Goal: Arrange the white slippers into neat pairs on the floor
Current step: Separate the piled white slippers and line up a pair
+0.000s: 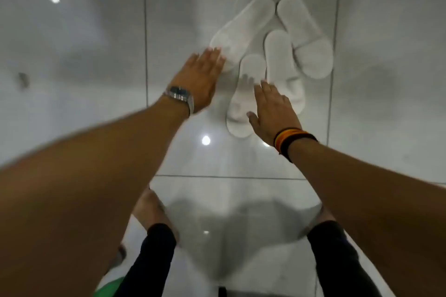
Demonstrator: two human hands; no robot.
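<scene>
Several white slippers lie jumbled on the glossy tiled floor ahead of me. The far-left slipper (243, 31) lies slanted, and my left hand (199, 77), fingers apart, reaches its near end with the fingertips. The nearest slipper (243, 96) lies lengthwise; my right hand (272, 108), flat and open, hovers over its right side and over the slipper beside it (280, 60). The far-right slipper (304, 36) lies slanted, its toe cap toward me. Neither hand grips anything.
Light grey floor tiles (96, 55) with dark grout lines spread all round. My bare feet (149, 210) and dark trouser legs show at the bottom. Something green (108, 287) sits at the lower left edge.
</scene>
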